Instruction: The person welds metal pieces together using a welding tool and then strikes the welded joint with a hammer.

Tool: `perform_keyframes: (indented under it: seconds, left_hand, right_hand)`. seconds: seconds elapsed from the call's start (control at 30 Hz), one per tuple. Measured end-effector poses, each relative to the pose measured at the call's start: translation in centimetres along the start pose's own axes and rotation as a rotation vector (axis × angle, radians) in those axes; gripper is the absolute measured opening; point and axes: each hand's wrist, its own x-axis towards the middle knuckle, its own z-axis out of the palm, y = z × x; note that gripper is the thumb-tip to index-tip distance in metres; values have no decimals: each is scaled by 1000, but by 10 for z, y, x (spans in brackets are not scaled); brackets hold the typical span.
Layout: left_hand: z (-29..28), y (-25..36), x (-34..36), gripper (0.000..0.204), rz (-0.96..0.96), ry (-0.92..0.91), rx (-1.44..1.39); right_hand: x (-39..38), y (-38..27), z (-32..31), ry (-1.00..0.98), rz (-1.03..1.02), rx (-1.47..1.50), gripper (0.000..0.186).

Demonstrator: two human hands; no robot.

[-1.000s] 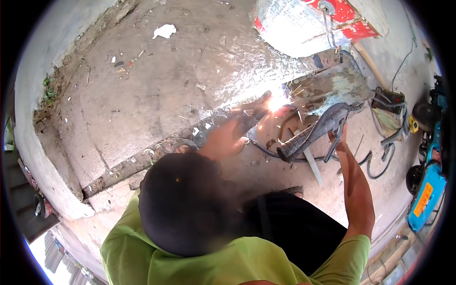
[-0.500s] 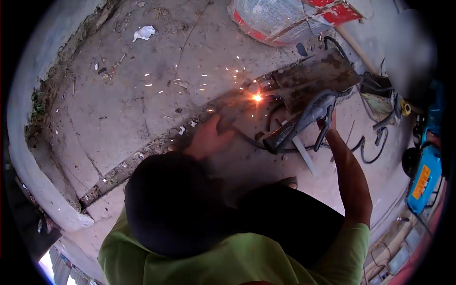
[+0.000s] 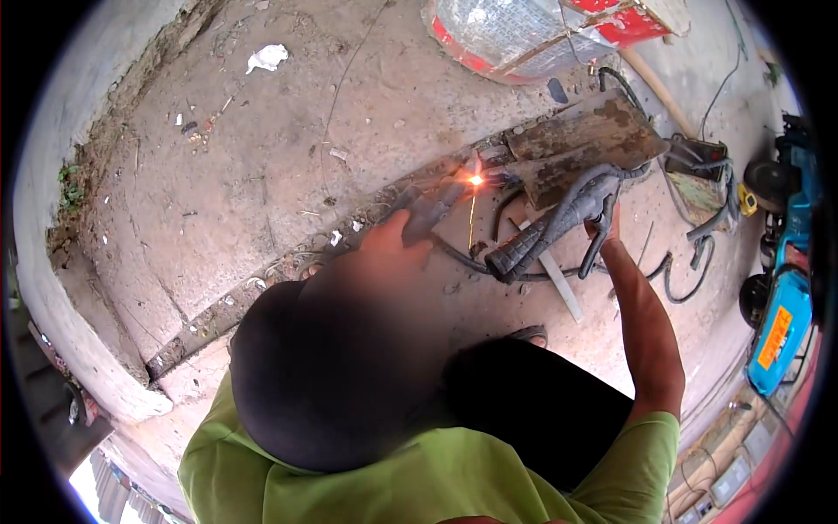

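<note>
- Rough concrete floor (image 3: pixel 288 140), littered with crumbs and a white scrap (image 3: pixel 267 58), spreads between pale walls.
- Near the far edge sits a scuffed white-and-red bucket (image 3: pixel 515 39) with a thin wire handle; its inside is hidden, so I cannot tell what it holds.
- Right of the rusty plate (image 3: pixel 594 144) lies a small greenish box (image 3: pixel 697 201), black cable draped over it; its contents are unclear.
- Beside that, further right, stands a blue machine (image 3: pixel 781 323) with an orange label.
- Of the two bare hands, the right hand (image 3: pixel 608 225) is wrapped round the lever side of a black clamp tool (image 3: pixel 554 229), above the floor.
- Fingers of the left hand (image 3: pixel 390 234) grip the near end of a dark metal piece (image 3: pixel 429 216).
- Bright sparks (image 3: pixel 476 181) glow at that piece's far end, just beside the plate.
</note>
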Motion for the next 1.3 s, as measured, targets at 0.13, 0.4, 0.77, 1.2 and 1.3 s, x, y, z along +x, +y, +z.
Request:
perform_keyframes:
  seconds: [0.13,0.4,0.77,1.2,1.3]
  left_hand:
    - [-5,4,-1,52,12,-38,-87]
    - [-9,10,0,51,-31,-90,-91]
    - [-6,6,3,52,-38,-102,-22]
    - [-8,8,4,52,-110,-152,44]
    - [-9,11,1,52,104,-88,20]
  right_hand:
    - [2,1,1,-12,32,80,32]
    - [7,0,-3,-259,51,227,34]
    - [3,-1,-3,-208,-7,83,32]
    - [-5,1,19,31,-27,-113,33]
    - [-15,5,-2,-93,-117,-215,38]
